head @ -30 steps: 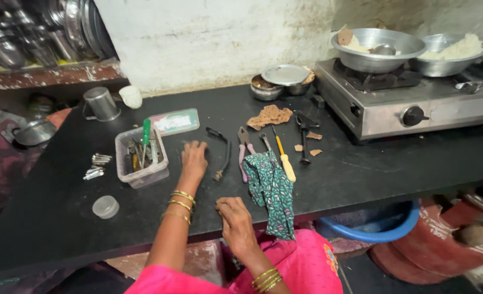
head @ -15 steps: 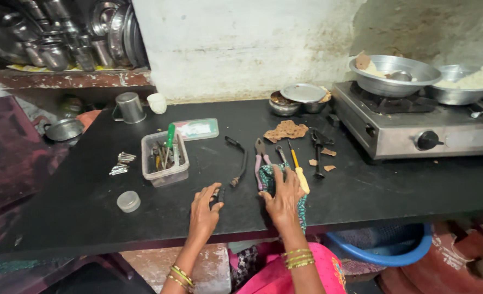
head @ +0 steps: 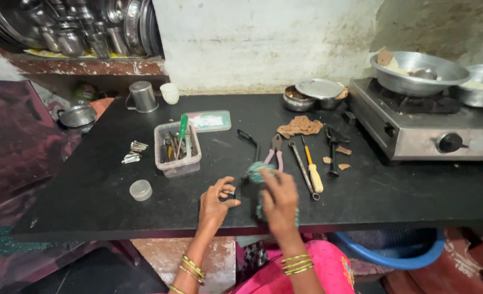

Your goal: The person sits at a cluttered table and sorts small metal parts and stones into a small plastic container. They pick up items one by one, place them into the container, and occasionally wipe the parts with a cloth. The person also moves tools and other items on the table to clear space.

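My left hand (head: pixel 215 202) rests near the front edge of the black counter (head: pixel 89 201) and pinches a small dark tool (head: pixel 236 194) between thumb and fingers. Just right of it, my right hand (head: pixel 279 202) is blurred with motion and grips a green patterned cloth (head: pixel 256 172), which bunches above the fingers right beside the dark tool. Behind the hands lie pink-handled pliers (head: pixel 277 153), a steel wrench (head: pixel 301 167), a yellow-handled screwdriver (head: pixel 314 175) and a black curved tool (head: pixel 250 139).
A clear plastic box (head: pixel 178 157) of tools with a green screwdriver (head: pixel 182 128) stands left of the hands. Loose metal bits (head: pixel 132 153), a round lid (head: pixel 141 190), a steel cup (head: pixel 143 97) and a flat tin (head: pixel 211 121) lie around it. A gas stove (head: pixel 432 128) with bowls fills the right.
My left hand came back from beside the plastic box to the front edge, holding the small dark tool. My right hand took the green cloth and lifted it toward that tool.
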